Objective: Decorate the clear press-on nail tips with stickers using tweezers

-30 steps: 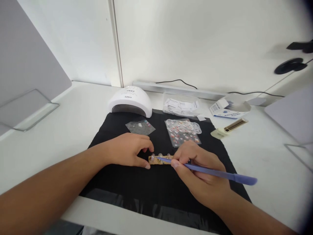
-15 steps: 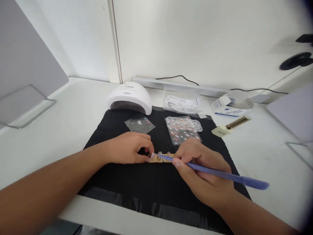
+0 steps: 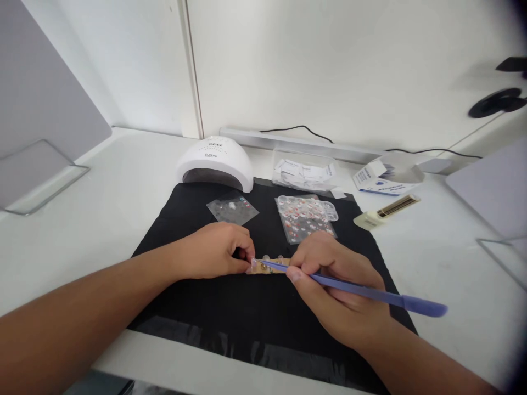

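My left hand (image 3: 220,249) has thumb and forefinger pinched at the left end of a tan cardboard strip (image 3: 257,270) lying on black cloth. A clear false nail (image 3: 253,263) sits at that end, by my left fingertips. More clear nails (image 3: 266,259) and small gold-coloured spots show along the strip. My right hand (image 3: 337,291) is closed around slim purple tweezers (image 3: 358,289), held low and nearly level. Their thin point reaches left over the strip to the end nail; whether it touches is too small to tell. My right hand hides the strip's right end.
Black cloth (image 3: 247,318) covers the middle of the white table (image 3: 102,181). Behind the hands are a white nail lamp (image 3: 216,159), a clear sticker sheet (image 3: 233,208), a patterned sticker sheet (image 3: 307,225), a tub of packets (image 3: 304,170), an open box (image 3: 387,184) and a polish bottle (image 3: 385,212).
The whole view has shifted slightly, so everything appears a little further left. Both hands keep their grips, and the tweezers' point stays by the end nail.
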`<state>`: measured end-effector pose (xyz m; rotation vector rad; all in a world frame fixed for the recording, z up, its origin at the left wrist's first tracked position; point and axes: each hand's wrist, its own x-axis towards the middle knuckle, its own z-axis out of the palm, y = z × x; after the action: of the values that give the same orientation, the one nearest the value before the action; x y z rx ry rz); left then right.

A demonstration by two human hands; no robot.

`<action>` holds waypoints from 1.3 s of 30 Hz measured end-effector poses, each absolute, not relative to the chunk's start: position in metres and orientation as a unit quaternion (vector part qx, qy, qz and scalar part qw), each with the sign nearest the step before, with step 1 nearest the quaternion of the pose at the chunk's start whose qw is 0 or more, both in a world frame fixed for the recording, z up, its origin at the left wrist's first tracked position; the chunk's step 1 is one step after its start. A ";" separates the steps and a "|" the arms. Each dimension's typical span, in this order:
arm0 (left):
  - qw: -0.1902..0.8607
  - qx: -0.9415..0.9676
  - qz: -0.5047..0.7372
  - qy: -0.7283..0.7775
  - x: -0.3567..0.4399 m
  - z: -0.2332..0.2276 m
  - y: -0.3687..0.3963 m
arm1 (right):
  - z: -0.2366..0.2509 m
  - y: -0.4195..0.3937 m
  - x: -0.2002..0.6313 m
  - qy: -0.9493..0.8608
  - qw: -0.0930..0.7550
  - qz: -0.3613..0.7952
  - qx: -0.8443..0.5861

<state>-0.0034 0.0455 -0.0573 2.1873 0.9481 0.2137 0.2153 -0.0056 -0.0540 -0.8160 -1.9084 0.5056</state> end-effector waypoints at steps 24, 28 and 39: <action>0.381 0.864 0.070 0.322 -0.008 -0.051 0.050 | -0.053 -0.002 0.216 -0.800 0.437 0.227 -0.343; 0.381 0.871 0.087 0.298 -0.010 -0.052 0.050 | -0.053 -0.002 0.216 -0.802 0.433 0.225 -0.343; 0.375 0.875 0.109 0.287 -0.010 -0.055 0.051 | -0.056 -0.001 0.217 -0.807 0.428 0.235 -0.333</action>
<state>-0.0102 0.0507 -0.0545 2.2396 0.7358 0.2790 0.2172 -0.0012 -0.0559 -0.8308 -2.0141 0.5857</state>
